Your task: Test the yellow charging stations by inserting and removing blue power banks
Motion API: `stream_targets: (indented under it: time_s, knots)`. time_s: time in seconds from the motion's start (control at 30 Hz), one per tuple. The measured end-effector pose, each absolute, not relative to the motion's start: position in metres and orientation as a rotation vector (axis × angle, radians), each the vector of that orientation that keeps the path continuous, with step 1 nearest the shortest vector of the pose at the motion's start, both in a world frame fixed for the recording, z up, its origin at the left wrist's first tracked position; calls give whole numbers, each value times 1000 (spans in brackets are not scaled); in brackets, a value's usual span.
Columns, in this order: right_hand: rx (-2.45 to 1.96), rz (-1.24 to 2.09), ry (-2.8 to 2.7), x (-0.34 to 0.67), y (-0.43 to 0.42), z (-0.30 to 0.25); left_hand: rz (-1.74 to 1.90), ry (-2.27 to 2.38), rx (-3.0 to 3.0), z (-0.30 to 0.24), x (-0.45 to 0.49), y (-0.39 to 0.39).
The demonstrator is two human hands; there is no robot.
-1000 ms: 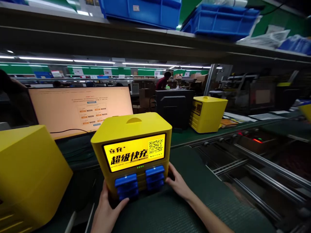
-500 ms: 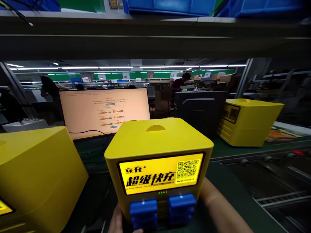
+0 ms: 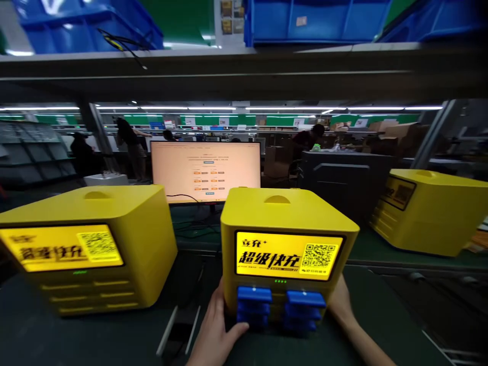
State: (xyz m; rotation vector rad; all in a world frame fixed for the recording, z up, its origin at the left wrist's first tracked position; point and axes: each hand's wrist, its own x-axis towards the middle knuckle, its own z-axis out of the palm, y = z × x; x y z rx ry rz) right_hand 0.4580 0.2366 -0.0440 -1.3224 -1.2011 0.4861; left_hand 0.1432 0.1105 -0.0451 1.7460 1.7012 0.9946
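A yellow power bank charging station [image 3: 285,211] sits in front of me, its lit panel [image 3: 287,256] showing black lettering and a QR code. Two stacks of blue power banks [image 3: 254,300] stick out of its lower front, under a row of small green lights. My left hand [image 3: 219,325] grips its lower left side, with the thumb near the left stack. On the opposite side, my right hand [image 3: 342,305] presses against the lower right wall, its fingers partly hidden behind the casing.
A second yellow station [image 3: 147,249] with a lit panel stands to the left, another yellow station [image 3: 438,213] with a dark panel to the right. Behind are a monitor [image 3: 229,173] and a black case [image 3: 343,178]. Blue bins [image 3: 316,23] rest on the overhead shelf [image 3: 229,66]. People work in the background.
My view has swung left, so the left station now shows its lit front. The held station appears farther right and slightly smaller, with both hands still at its sides.
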Motion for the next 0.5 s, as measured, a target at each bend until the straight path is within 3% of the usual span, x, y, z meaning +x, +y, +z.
stream_targets:
  time_s: [0.2, 0.37, 0.5]
  knots:
    - [-1648, 347, -1601, 514, 169, -70, 985, 1657, 1722, -17, 151, 97]
    - [-1659, 425, -1829, 523, 164, -78, 708, 1745, 1813, 33, 114, 63]
    - [-1566, 435, -1889, 519, 165, -76, 1222, 2209, 1480, 41, 52, -13]
